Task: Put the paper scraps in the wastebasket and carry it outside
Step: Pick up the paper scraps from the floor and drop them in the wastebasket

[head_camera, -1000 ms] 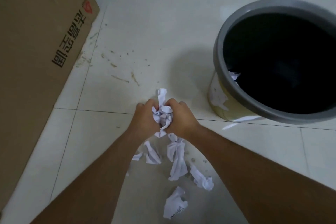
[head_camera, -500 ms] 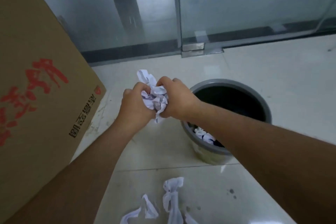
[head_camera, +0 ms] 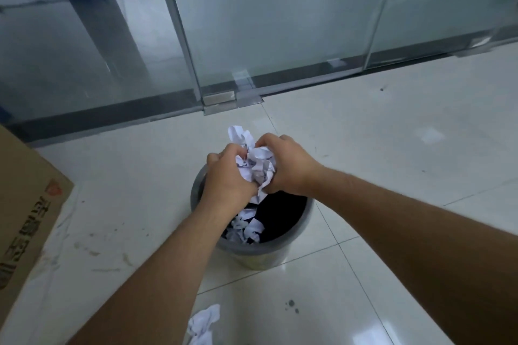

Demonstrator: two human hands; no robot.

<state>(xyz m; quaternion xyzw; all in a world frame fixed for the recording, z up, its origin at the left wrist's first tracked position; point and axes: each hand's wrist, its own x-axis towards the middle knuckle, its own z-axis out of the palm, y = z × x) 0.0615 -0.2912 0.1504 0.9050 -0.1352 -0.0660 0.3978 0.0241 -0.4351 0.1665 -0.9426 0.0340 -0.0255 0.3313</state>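
Note:
A wad of crumpled white paper scraps is squeezed between my left hand and my right hand, both closed around it. The wad hangs directly above the open mouth of the grey-rimmed wastebasket, which stands on the tiled floor. Inside the wastebasket, against its near left wall, lie several more white scraps. A loose crumpled scrap lies on the floor near the bottom edge, between my forearms.
A large brown cardboard box stands at the left. Frosted glass doors with a metal floor hinge run across the back. The floor near the box carries dirt marks.
My hands lifted the wad off the floor and carried it right, from beside the wastebasket to directly over its opening. The view tilted up, so most floor scraps dropped out of sight.

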